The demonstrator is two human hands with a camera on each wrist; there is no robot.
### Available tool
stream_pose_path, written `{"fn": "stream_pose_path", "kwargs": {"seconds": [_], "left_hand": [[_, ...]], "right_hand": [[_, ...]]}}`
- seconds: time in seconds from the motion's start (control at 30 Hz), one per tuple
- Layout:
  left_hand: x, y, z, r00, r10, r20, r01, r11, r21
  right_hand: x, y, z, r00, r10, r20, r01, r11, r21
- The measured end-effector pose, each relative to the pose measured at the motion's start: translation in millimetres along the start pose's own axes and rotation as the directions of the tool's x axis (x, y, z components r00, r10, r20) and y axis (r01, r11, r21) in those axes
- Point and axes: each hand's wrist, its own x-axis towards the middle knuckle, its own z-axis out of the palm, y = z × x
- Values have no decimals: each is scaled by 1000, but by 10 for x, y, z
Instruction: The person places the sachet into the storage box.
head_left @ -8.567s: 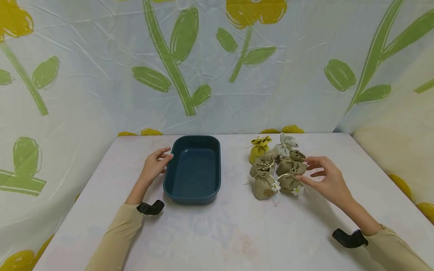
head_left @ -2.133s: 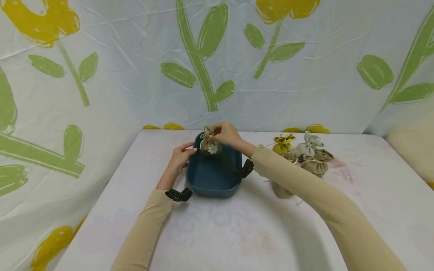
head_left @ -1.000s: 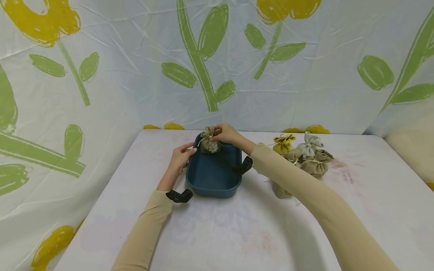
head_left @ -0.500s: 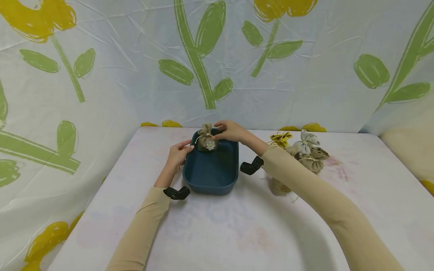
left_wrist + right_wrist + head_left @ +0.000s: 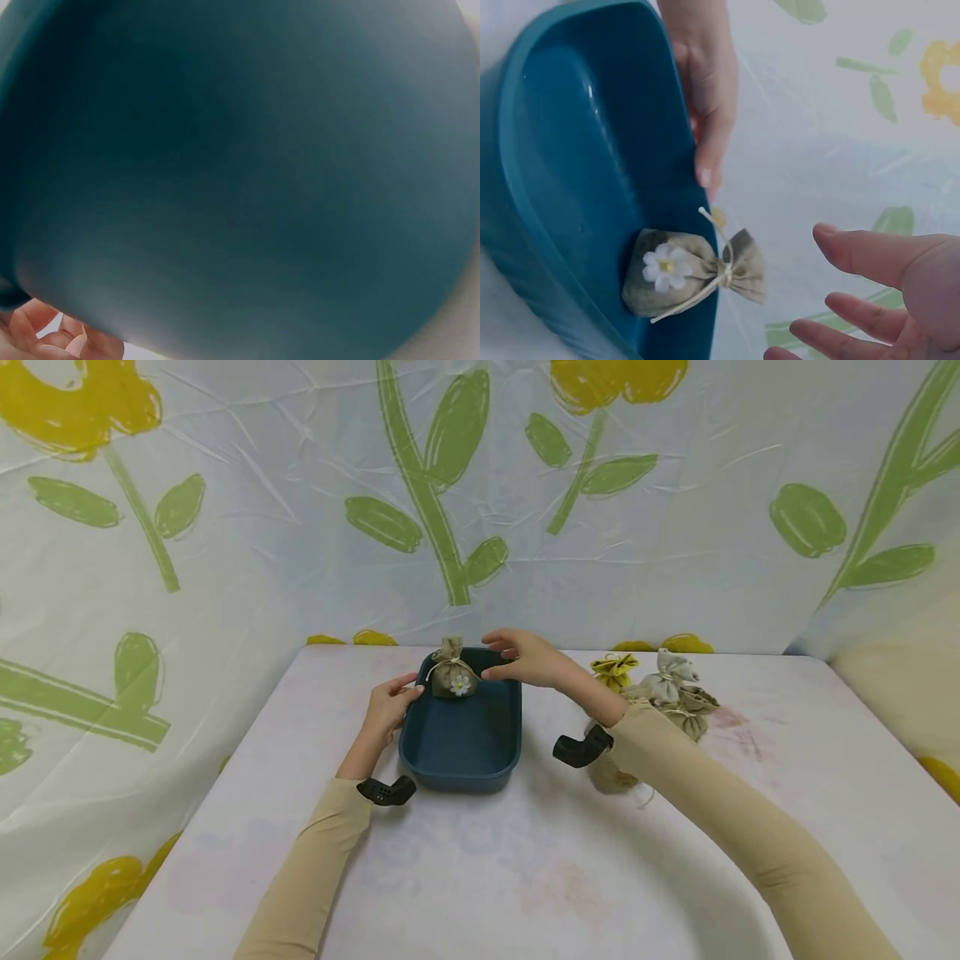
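Fingers (image 5: 870, 251) of right hand (image 5: 531, 660) loosely parted, just beside but apart from flower-trimmed pouch (image 5: 453, 679) inside blue tray (image 5: 459, 735). Beyond pouch, relaxed left hand (image 5: 384, 712) touching tray's near-side rim. Right of right-hand fingers, on worktop (image 5: 480, 868): yellow pouch (image 5: 613, 672), pale pouch (image 5: 667, 683), partly hidden tan pouches (image 5: 686, 724). Farthest, flower-printed backdrop (image 5: 300, 568).

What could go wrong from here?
1. Snag: in the head view the right sleeve overlaps the other bags; clearance can't be judged. Moving back, it might brush them or catch a drawstring.
2. Tip: the flower bag sits at one end of the blue tray, tied neck above the rim, and the open right hand isn't holding it. A bump could topple it.
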Motion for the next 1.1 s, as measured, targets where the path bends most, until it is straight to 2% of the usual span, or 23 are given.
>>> {"fn": "stream_pose_path", "kwargs": {"seconds": [0.13,0.43,0.73,0.87,0.97,1.1], "left_hand": [[-1,1,3,1000,-3,-1,3,1000,4],[2,1,18,1000,0,-2,0,1000,7],[-15,-88,-32,1000,1,0,-1,1000,-5],[-25,-87,-30,1000,6,0,-6,1000,-8],[-28,-61,-18,1000,11,5,-11,1000,-9],[-38,-20,-3,1000,12,8,-12,1000,-3]], "right_hand": [[-156,6,-42,999,-36,-16,36,999,3],[-480,20,-166,994,-55,-95,57,998,19],[-783,171,-126,969,-135,-206,129,991,-40],[-936,256,-141,960,-103,-262,101,995,-19],[-1038,329,-163,939,-100,-328,105,994,-3],[-1152,421,-172,880,-180,-440,169,983,-66]]}}
